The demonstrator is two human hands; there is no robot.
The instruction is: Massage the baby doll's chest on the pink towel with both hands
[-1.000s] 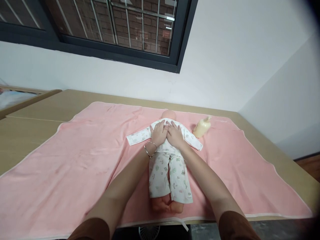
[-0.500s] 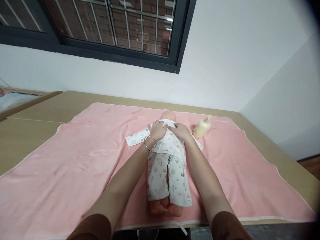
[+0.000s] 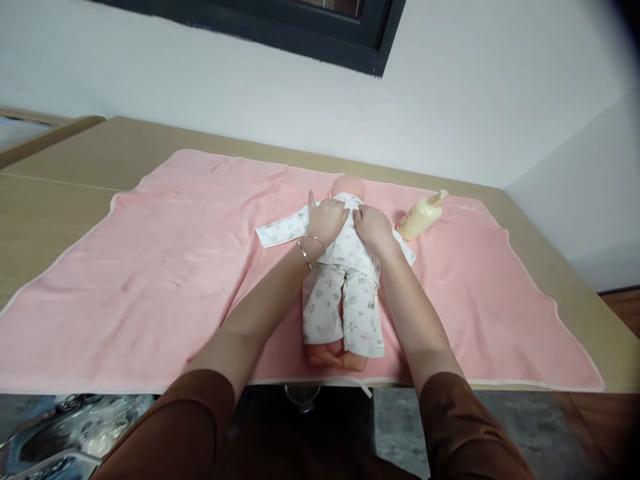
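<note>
A baby doll (image 3: 348, 187) lies in a white printed shirt (image 3: 345, 247) and matching trousers (image 3: 363, 313), its bare feet toward me. On the left side of its upper back is my left hand (image 3: 327, 219), most fingers curled into the cloth and one sticking out; a bracelet (image 3: 304, 252) circles that wrist. My right hand (image 3: 373, 228) is closed against the shirt on the other side, its fingertips hidden. A narrow strip of shirt shows between the hands. The left sleeve (image 3: 283, 229) lies stretched out flat. Right of the doll, a cream pump bottle (image 3: 420, 217) leans over.
A pink blanket (image 3: 165, 267) spreads under the doll on a wooden table (image 3: 65, 180). Behind stand a white wall (image 3: 450, 100) and a dark window frame (image 3: 325, 30). Below the front edge are a small fan (image 3: 303, 395) and clear plastic bags (image 3: 100, 427).
My view has tipped downward, showing more floor and less window. Both hands stay on the doll's upper back, but their fingers, flatter before, have curled into the shirt.
</note>
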